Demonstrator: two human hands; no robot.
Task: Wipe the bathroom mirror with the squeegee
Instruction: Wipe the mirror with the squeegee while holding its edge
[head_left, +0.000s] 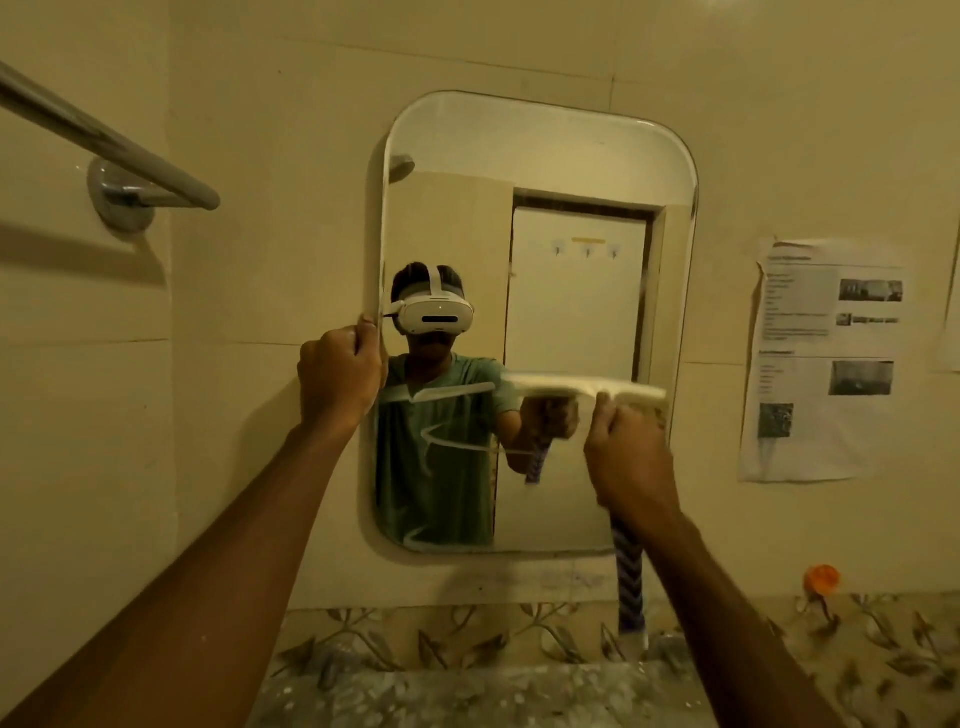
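The rounded bathroom mirror (571, 171) hangs on the tiled wall straight ahead, with wet streaks across its lower half. My right hand (628, 457) is closed around the squeegee (582, 387), whose pale blade lies level against the glass at mid-height on the right side. Its striped purple handle sticks out below my fist. My left hand (340, 376) grips the mirror's left edge at about the same height. The blade looks blurred.
A chrome towel bar (109, 137) juts from the wall at upper left. A printed paper sheet (826, 358) is stuck to the wall right of the mirror. An orange hook (821, 579) sits lower right, above a floral tile border and a speckled counter edge (467, 696).
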